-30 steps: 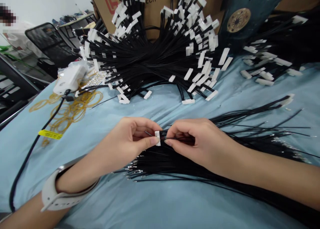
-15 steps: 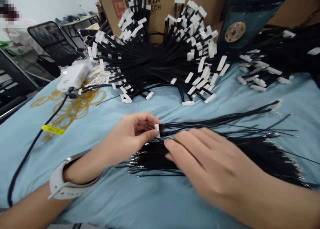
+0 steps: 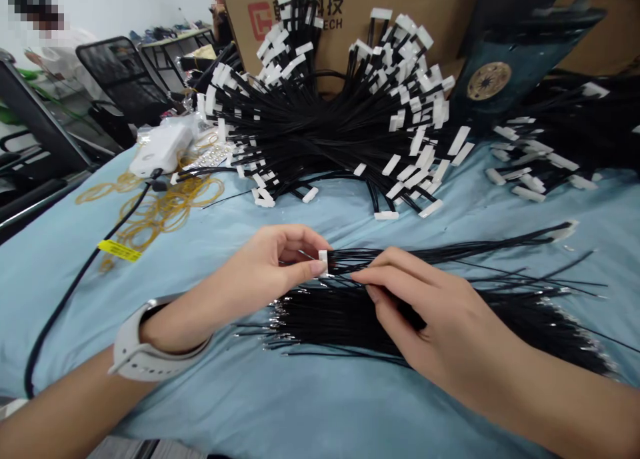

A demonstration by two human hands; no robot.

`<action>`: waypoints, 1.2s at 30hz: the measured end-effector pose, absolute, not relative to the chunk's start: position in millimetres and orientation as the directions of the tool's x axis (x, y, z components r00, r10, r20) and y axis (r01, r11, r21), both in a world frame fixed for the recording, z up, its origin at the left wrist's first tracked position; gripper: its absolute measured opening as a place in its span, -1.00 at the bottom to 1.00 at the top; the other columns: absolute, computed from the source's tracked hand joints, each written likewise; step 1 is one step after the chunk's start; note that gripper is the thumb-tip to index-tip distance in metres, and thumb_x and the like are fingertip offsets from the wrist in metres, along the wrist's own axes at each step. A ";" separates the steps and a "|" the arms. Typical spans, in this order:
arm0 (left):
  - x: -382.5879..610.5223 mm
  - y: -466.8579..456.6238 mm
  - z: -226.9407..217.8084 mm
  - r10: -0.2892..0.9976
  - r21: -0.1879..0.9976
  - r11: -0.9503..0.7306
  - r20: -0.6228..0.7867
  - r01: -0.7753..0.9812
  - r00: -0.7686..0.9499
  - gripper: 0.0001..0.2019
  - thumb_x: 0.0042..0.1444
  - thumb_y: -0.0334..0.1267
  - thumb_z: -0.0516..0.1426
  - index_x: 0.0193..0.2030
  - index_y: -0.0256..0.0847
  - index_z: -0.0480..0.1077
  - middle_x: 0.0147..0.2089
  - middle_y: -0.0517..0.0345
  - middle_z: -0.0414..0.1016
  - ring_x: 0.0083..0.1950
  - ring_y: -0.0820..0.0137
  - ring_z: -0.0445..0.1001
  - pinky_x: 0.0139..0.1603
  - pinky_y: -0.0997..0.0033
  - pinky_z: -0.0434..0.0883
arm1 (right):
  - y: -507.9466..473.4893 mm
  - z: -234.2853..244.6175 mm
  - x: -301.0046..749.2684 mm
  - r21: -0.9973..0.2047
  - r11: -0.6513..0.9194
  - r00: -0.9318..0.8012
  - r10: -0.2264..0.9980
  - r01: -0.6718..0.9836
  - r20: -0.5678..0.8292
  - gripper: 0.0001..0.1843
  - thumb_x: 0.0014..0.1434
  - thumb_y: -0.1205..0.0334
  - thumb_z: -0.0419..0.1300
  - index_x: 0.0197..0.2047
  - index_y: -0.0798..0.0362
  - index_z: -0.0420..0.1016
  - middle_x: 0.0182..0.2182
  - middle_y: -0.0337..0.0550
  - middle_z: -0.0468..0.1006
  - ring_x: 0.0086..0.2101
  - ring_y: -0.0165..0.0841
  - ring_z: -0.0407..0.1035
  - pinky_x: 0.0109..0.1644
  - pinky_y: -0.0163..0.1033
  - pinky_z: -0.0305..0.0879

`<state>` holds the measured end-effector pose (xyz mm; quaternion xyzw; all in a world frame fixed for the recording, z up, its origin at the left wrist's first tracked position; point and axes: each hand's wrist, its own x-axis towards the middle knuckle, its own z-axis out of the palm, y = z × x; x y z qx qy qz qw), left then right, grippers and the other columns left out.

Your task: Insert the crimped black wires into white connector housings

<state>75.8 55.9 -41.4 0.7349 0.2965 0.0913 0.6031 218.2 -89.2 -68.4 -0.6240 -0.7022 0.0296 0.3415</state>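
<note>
Between the thumb and fingers of my left hand (image 3: 283,262) is a small white connector (image 3: 323,263). Several black wires (image 3: 450,251) run from it to the right, ending at another white connector (image 3: 564,231). My right hand (image 3: 430,312) is closed in a pinch on a thin black wire (image 3: 353,280), whose tip lies close to the connector's lower edge. Below both hands lies a thick bundle of loose black wires (image 3: 340,319) with shiny metal terminals at both ends. My right hand covers part of that bundle.
A large heap of finished-looking black cables with white connectors (image 3: 320,125) stands behind, before a cardboard box (image 3: 360,39). More cables (image 3: 540,159) lie at right beside a blue pouch (image 3: 525,65). Yellow rubber bands (image 3: 165,212), a white device (image 3: 160,152) and a black cord (image 3: 75,285) are left.
My right hand has turned from flat over the wires to a pinch beside the connector. My left hand keeps hold of the connector. The whole view has shifted slightly.
</note>
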 end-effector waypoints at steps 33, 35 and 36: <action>71.8 62.6 -44.8 0.514 0.933 -0.105 -0.245 0.344 0.822 -0.89 0.00 -0.32 0.23 -0.28 -0.22 0.48 -0.36 0.21 0.55 -0.35 0.45 0.48 -0.34 0.55 0.38 | -85.2 -66.3 224.9 -0.551 0.192 0.071 0.905 0.812 0.420 -0.84 0.11 0.50 0.08 -0.44 0.11 0.39 -0.52 -0.28 0.33 -0.57 -0.56 0.15 -0.52 -0.41 0.10; 72.2 61.0 -43.6 0.541 0.930 -0.099 -0.249 0.354 0.803 -0.89 -0.02 -0.34 0.24 -0.30 -0.23 0.49 -0.39 0.21 0.54 -0.39 0.46 0.47 -0.38 0.56 0.37 | -84.5 -66.2 225.3 -0.546 0.199 0.062 0.904 0.814 0.422 -0.84 0.11 0.50 0.08 -0.44 0.12 0.39 -0.52 -0.28 0.33 -0.56 -0.56 0.15 -0.50 -0.42 0.10; 72.3 60.4 -43.3 0.548 0.930 -0.092 -0.252 0.357 0.798 -0.89 -0.03 -0.34 0.25 -0.31 -0.23 0.50 -0.41 0.22 0.53 -0.40 0.46 0.47 -0.39 0.57 0.37 | -84.1 -66.1 225.6 -0.548 0.202 0.059 0.905 0.812 0.421 -0.83 0.11 0.50 0.08 -0.44 0.12 0.39 -0.51 -0.27 0.33 -0.55 -0.56 0.16 -0.49 -0.42 0.11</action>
